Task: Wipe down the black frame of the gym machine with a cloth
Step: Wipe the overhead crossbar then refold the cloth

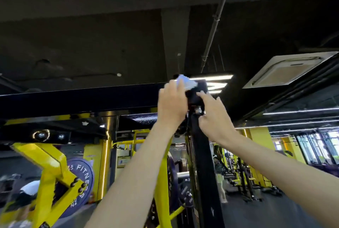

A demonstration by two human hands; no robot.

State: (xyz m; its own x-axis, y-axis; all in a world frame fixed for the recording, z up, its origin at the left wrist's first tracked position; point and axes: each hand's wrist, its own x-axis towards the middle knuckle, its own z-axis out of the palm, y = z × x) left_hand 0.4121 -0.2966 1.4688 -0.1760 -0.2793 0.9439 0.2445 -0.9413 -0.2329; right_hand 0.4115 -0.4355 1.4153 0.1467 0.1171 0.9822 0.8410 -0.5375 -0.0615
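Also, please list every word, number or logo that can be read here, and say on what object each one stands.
"FITNES": white letters on the round purple sign; the rest is hidden behind the yellow frame or blurred.
Dark weight plate: white print, too blurred to read.
Framed notice on the wall: too small to read.
No text visible on the cloth or the black frame.

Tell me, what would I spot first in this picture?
Two bare arms reach up the middle: the left hand holds a pale cloth against the top of the black frame, and the right hand touches the black upright post just below. Down at the lower left stands a bright yellow machine with a round purple sign behind it.
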